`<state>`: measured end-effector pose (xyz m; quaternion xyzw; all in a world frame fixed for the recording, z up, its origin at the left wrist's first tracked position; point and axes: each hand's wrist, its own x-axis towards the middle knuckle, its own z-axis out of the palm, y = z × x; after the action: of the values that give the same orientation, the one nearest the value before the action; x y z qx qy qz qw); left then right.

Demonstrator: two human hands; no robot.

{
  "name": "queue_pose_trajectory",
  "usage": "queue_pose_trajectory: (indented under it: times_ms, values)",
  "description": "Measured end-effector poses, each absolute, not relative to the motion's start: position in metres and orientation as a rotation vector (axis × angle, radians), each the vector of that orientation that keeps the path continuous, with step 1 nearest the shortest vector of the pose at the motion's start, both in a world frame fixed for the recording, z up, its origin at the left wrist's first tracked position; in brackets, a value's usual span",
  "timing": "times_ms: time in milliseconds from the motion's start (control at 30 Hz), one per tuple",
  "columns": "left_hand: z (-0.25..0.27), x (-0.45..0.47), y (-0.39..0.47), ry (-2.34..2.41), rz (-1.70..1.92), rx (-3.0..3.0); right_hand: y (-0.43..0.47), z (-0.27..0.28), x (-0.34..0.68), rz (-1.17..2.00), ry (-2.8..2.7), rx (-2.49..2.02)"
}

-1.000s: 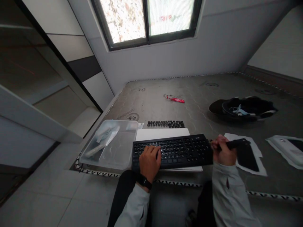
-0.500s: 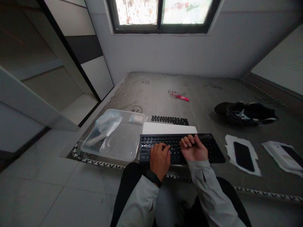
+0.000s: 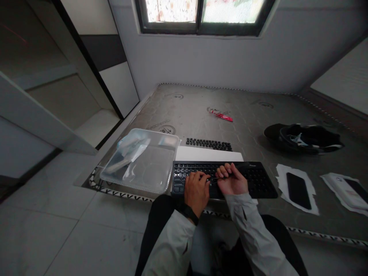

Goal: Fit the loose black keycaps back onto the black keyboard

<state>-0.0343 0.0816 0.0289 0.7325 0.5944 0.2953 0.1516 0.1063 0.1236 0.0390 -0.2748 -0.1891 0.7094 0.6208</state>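
A black keyboard (image 3: 261, 182) lies in front of me, several of its key positions on the left bare and showing pale marks. My right hand (image 3: 232, 183) is palm up over its middle, fingers curled round a thin tool with a dark handle (image 3: 243, 166) and wire end, which looks like a keycap puller. At the wire end, my left hand (image 3: 197, 191) has its fingertips closed on a small dark piece that looks like a keycap (image 3: 208, 181). Behind the keyboard, loose black keycaps (image 3: 209, 144) stand in rows beyond a white sheet or flat box (image 3: 209, 154).
On the left stands a clear plastic tray (image 3: 149, 176) with plastic bags inside. A dark cap (image 3: 304, 138) and two phones (image 3: 299, 191) on white wrapping lie on the right. A red packet (image 3: 222, 115) rests farther back on the grey mattress (image 3: 184, 111).
The wire end of the tool has come to my left fingertips, which have closed at it. My right hand has shifted slightly left over the keyboard. The view has tilted slightly.
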Motion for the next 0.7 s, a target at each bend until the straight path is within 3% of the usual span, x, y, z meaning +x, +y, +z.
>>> queue_pose_trajectory:
  times_ms: [700]
  values:
    - [0.0312, -0.0344, 0.082, 1.705, 0.846, 2.075, 0.1246, 0.0411, 0.1047, 1.648, -0.362, -0.679]
